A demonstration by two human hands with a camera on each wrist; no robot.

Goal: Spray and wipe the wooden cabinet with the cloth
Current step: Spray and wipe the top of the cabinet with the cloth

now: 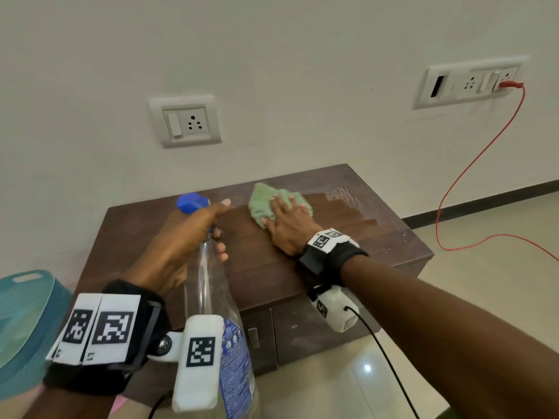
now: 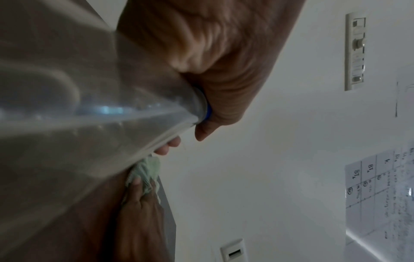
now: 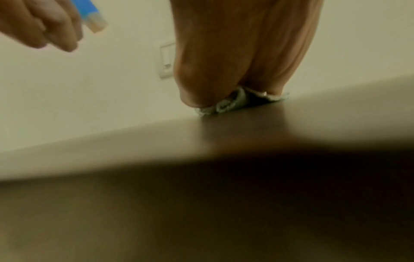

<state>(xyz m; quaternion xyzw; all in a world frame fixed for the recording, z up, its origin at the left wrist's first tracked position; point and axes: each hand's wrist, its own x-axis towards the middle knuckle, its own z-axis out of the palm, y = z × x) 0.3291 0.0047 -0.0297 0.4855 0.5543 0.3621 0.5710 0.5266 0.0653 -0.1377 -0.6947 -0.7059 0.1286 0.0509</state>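
Observation:
A low dark wooden cabinet (image 1: 378, 240) stands against the wall, its top streaked with wet spray at the back right. My left hand (image 1: 193, 234) grips the neck of a clear spray bottle (image 1: 211, 297) with a blue head (image 1: 192, 202), held above the cabinet's left half. My right hand (image 1: 287, 228) lies flat with spread fingers on a crumpled green cloth (image 1: 263, 204), pressing it onto the cabinet top near the back. The right wrist view shows the cloth (image 3: 230, 104) squeezed under my palm (image 3: 241, 53) on the cabinet top (image 3: 224, 177). In the left wrist view the bottle (image 2: 78, 124) fills the frame.
A teal plastic basket (image 1: 24, 322) sits at the left beside the cabinet. Two wall sockets (image 1: 186, 122) (image 1: 472, 83) are above; a red cable (image 1: 472, 164) hangs from the right one down to the tiled floor (image 1: 484, 243). Cabinet doors (image 1: 302, 334) face me.

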